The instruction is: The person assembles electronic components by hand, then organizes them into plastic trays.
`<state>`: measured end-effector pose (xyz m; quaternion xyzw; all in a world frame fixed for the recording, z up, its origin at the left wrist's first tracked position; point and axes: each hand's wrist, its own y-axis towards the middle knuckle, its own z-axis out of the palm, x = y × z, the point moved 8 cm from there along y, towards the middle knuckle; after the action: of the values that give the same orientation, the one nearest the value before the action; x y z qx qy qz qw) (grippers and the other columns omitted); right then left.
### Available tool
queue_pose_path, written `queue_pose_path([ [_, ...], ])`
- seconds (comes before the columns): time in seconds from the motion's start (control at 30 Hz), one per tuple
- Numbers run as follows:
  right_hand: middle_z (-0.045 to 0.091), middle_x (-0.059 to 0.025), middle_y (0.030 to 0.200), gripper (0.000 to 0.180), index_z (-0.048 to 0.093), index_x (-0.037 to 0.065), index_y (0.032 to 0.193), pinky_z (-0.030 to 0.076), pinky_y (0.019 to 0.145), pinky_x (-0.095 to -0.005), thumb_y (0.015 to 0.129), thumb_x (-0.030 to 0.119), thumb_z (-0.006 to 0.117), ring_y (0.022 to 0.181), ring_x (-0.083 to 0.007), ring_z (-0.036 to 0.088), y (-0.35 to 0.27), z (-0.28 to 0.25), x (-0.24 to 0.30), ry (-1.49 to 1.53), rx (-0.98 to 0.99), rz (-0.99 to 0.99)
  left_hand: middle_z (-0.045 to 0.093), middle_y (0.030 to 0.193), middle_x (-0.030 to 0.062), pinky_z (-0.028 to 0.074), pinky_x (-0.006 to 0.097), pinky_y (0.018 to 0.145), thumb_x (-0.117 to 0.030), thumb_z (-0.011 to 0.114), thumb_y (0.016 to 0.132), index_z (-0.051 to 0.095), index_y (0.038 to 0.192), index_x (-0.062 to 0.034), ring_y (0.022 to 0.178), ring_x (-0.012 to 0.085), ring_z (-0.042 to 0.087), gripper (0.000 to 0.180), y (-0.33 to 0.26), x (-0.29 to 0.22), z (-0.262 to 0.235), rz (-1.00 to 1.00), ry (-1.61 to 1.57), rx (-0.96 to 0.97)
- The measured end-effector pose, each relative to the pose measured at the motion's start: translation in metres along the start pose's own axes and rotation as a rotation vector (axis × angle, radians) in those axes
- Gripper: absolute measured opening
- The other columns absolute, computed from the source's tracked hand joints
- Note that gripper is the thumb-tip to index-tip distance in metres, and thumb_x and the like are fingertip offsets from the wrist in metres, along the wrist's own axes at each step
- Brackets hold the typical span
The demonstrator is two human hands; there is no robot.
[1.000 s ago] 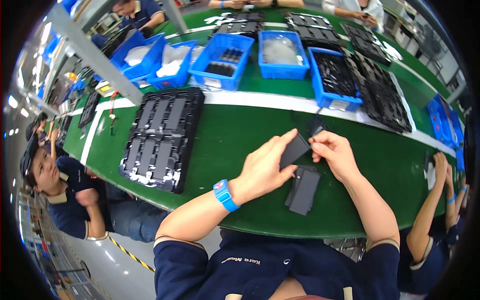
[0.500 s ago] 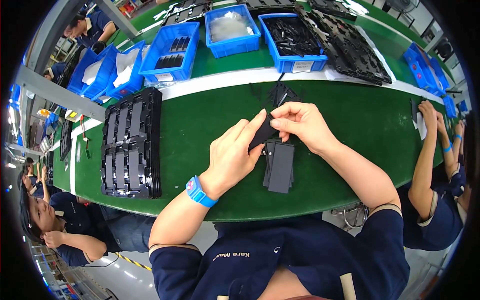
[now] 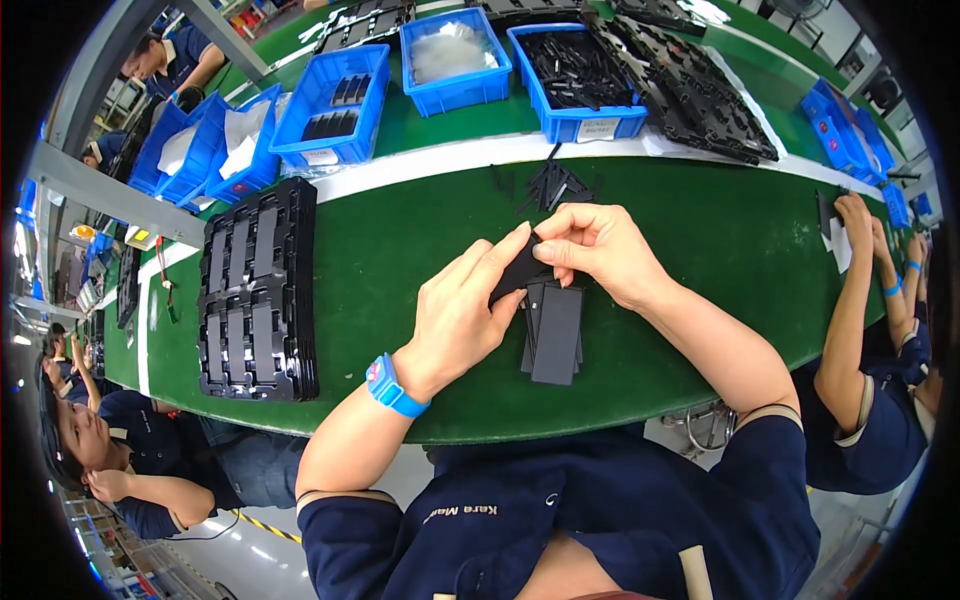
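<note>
A flat black rectangular plate [image 3: 513, 272] is held tilted over the table, gripped between the thumb and fingers of my left hand [image 3: 450, 315]. At the plate's upper right edge, the thumb and fingers of my right hand [image 3: 600, 250] are pinched together. What lies between those fingertips is too small and dark to make out. Just below both hands rests a loose stack of similar dark plates [image 3: 557, 338], slightly fanned. Beyond my fingers is a small heap of thin black strips [image 3: 556, 185].
Stacked black trays [image 3: 258, 290] stand on the left of the green table [image 3: 700, 330]. Along the back are blue bins [image 3: 345, 150] of dark pieces, a bin [image 3: 455, 97] of clear packets and a bin [image 3: 597, 130] of black strips. A co-worker's hands [image 3: 858, 225] are at the far right.
The view has shifted slightly. Both hands stay at the black plate, my right fingertips still pinched at its upper edge. Nothing has been put down or picked up.
</note>
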<state>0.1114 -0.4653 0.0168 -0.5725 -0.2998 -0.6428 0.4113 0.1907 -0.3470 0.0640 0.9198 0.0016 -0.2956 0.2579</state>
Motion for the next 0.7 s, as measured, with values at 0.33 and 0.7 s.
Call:
queue_pose_path([
  [0.33, 0.055, 0.0008, 0.087, 0.034, 0.062, 0.004, 0.117, 0.046, 0.064, -0.0204, 0.084, 0.007, 0.069, 0.073, -0.0047, 0.055, -0.008, 0.01, 0.015, -0.151, 0.06, -0.187, 0.062, 0.1, 0.0089, 0.05, 0.029, 0.082, -0.001, 0.071, 0.075, 0.041, 0.14, -0.0076, 0.092, 0.0152, 0.061, 0.071, -0.004, 0.035, 0.004, -0.439, -0.635, 0.04],
  [0.7, 0.057, -0.0015, 0.084, 0.03, 0.067, 0.004, 0.106, 0.045, 0.059, -0.0224, 0.076, 0.003, 0.075, 0.069, -0.0073, 0.055, -0.013, 0.01, 0.031, -0.485, -0.018, -0.474, 0.052, 0.126, 0.0117, 0.04, 0.032, 0.102, 0.004, 0.069, 0.075, 0.039, 0.14, -0.0018, 0.118, 0.0194, 0.05, 0.072, -0.003, 0.037, 0.009, -0.38, -0.663, 0.117],
])
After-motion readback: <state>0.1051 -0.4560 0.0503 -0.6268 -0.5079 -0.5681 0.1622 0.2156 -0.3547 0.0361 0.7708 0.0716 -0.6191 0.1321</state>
